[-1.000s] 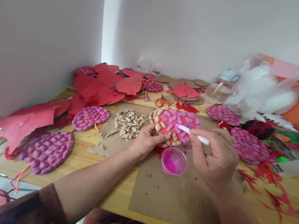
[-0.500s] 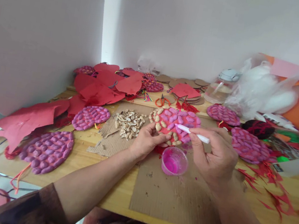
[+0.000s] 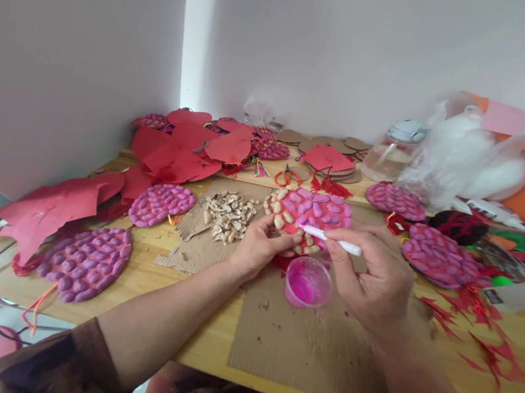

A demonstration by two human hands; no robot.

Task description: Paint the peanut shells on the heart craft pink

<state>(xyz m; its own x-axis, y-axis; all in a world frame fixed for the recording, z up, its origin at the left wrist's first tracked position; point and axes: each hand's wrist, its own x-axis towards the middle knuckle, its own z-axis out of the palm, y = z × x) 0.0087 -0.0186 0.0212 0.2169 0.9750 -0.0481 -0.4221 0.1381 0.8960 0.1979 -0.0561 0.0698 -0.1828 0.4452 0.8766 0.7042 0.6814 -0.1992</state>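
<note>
My left hand point(image 3: 258, 247) grips the near edge of a red disc covered with peanut shells point(image 3: 308, 213), part painted pink, part bare. My right hand point(image 3: 370, 275) pinches a white brush point(image 3: 331, 237), its tip resting on shells near the disc's middle. A small clear cup of pink paint point(image 3: 308, 283) stands on the cardboard sheet point(image 3: 309, 338) just below the disc, between both hands. A heap of loose peanut shells point(image 3: 229, 208) lies left of the disc.
Finished pink shell discs lie around: point(image 3: 86, 261), point(image 3: 160, 203), point(image 3: 439, 254), point(image 3: 395, 199). Red paper cutouts point(image 3: 176, 155) pile at the back left. Orange scissors point(image 3: 286, 177), a water jar point(image 3: 393, 154), white plastic bags point(image 3: 470, 157) and red scraps point(image 3: 492, 329) crowd the wooden table point(image 3: 208, 342).
The brush tip has slid a little left and down across the disc. The view shifted slightly; the left hand keeps its hold.
</note>
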